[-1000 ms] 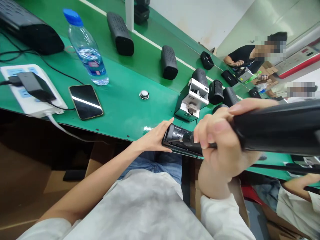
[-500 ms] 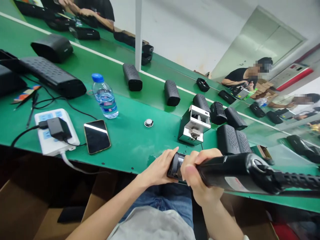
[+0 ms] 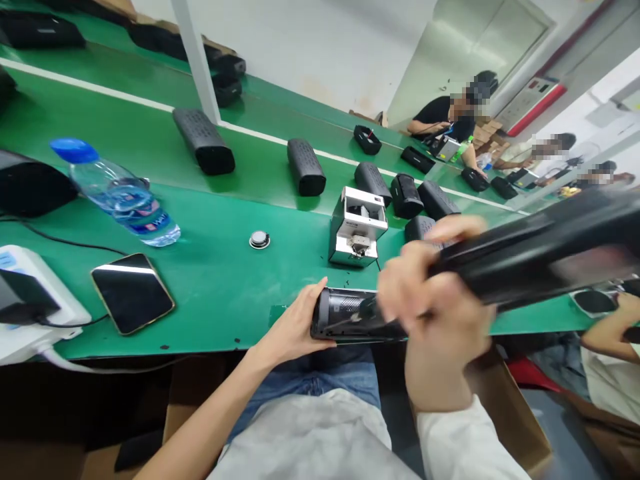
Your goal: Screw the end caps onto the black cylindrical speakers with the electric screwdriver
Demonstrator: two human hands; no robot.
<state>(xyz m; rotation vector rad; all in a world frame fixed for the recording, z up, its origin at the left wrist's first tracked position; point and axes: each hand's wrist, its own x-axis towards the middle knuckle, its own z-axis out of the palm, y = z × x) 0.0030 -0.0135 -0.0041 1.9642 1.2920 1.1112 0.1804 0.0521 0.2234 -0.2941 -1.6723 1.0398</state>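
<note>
My left hand (image 3: 295, 319) grips the left end of a black speaker housing (image 3: 345, 308) at the front edge of the green bench. The fingers lie along its far side and near corner. My right hand (image 3: 440, 293) is wrapped round a black electric screwdriver (image 3: 545, 243), blurred by motion and slanting up to the right. Its tip is smeared over the housing, so contact cannot be made out. Just beyond the housing stands a small white and black screw feeder (image 3: 357, 230). The right part of the housing is hidden behind my right hand.
On the left are a water bottle (image 3: 123, 197), a phone (image 3: 133, 293) and a white power strip (image 3: 37, 300) with cables. A small round metal part (image 3: 259, 239) lies mid-bench. Several black speaker shells (image 3: 306, 168) stand farther back. People sit along the bench at right.
My right hand has lifted the screwdriver up and to the right, uncovering more of the housing. My left hand still holds the housing. The view has turned right.
</note>
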